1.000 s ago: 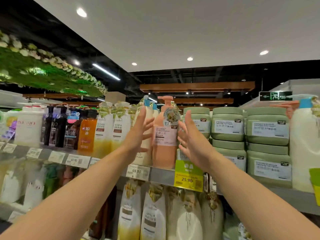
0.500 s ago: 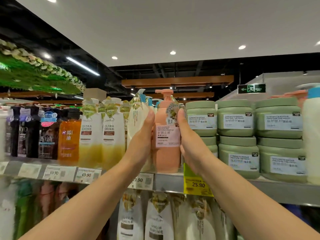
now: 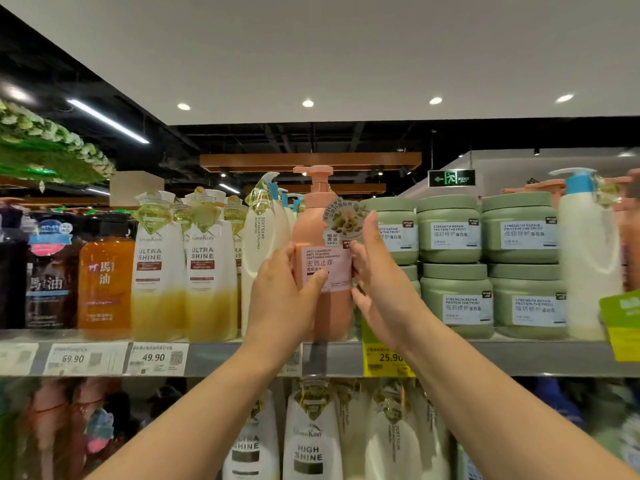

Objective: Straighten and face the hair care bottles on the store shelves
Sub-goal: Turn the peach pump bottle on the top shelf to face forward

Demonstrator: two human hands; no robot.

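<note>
At shelf's front edge (image 3: 242,358) | your left hand (image 3: 280,306) and right hand (image 3: 384,292) clasp the upright peach plastic pump bottle (image 3: 322,306) | label faces you

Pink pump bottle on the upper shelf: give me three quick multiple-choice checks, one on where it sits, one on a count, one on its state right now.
1. Where does the pink pump bottle stand?
A. Between the white Soft Silk bottle and the green jars
B. On the lower shelf
C. Left of the orange bottle

2. How many white-and-yellow Ultra Shine bottles stand in the front row of the upper shelf?
A. One
B. Two
C. Five

3. What is the pink bottle's state?
A. Lying on its side
B. Upright, held by both hands, label forward
C. Untouched

Answers: 1 A, the white bottle is at its left and the jars at its right. 2 B, two Ultra Shine labels face front. 3 B, the left hand and right hand grip its sides and the shampoo label reads toward the camera.
</note>
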